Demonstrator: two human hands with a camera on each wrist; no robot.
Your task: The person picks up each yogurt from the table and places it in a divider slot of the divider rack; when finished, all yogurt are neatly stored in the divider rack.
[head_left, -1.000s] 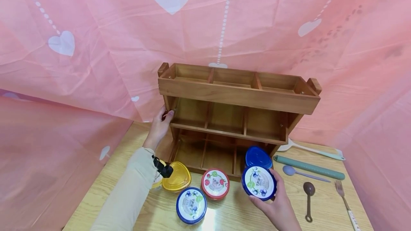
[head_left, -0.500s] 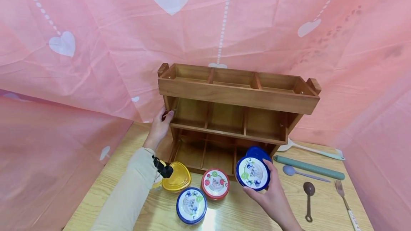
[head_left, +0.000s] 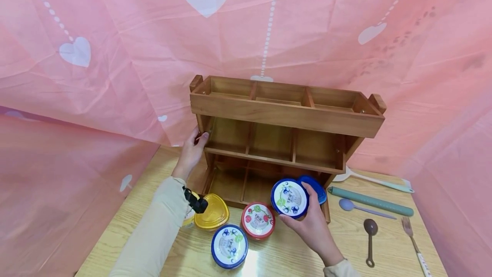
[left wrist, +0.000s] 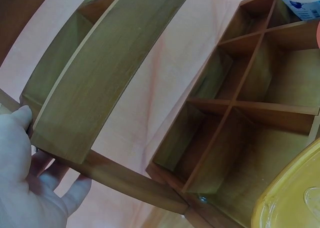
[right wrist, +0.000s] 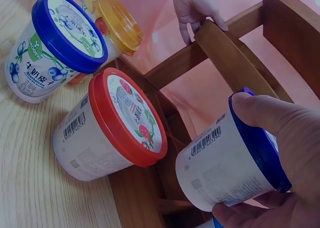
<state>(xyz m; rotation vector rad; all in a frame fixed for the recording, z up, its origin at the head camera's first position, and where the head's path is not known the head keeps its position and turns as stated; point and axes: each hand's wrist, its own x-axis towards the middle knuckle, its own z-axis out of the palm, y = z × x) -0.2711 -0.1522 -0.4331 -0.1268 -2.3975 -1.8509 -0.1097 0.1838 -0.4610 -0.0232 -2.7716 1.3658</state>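
Here's the right hand (head_left: 316, 230) with the prize: a round white tub with a dark-blue lid and a blueberry print (head_left: 290, 198), held off the table (head_left: 184, 262) at the front of the brown wooden three-tier rack (head_left: 286, 111). The step in hand looks like placing, with the tub lined up at the bottom tier, over its middle-to-right part, and not yet set down, as far as one can judge.

What does the next move call for? Probably a low, level approach under the overhanging middle tier, minding the blue-lidded container (head_left: 314, 189) sitting in the right-hand end. Whether the two touch, the views don't settle.

Now the grip! The right one is clamped across the tub, thumb over the lid's rim, fingers round the far side and underneath; it spreads only as wide as the tub demands. Over on the left, the left hand (head_left: 191, 153) grips the rack's side, thumb in front, fingers curled behind the wood, likely a steadying hold.

Waiting out front on the table: a red-lidded white tub with a strawberry print (head_left: 258, 220), another blue-lidded blueberry tub (head_left: 229, 246) beside it, and a translucent yellow-lidded container (head_left: 212, 212) near the rack's left end.
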